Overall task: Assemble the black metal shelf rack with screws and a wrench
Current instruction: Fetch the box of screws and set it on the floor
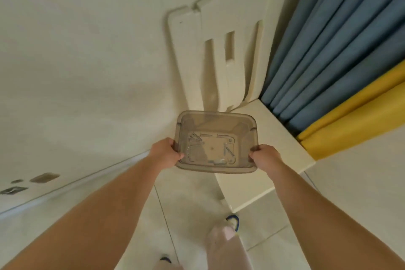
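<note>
A translucent grey-brown plastic box (pixel 243 136) is held level in front of me, over the near corner of a white chair seat. My left hand (pixel 167 149) grips its left rim and my right hand (pixel 264 155) grips its right rim. Several screws (pixel 195 140) lie in the box's left part, and another small metal piece (pixel 229 151) lies near its right side. No black shelf rack part is in view. No wrench can be made out.
A white plastic chair (pixel 228 55) stands against the cream wall, its seat (pixel 274 142) below and to the right of the box. Blue curtains (pixel 333 50) and yellow curtains (pixel 361 116) hang at right. Pale floor tiles (pixel 190 199) and my feet lie below.
</note>
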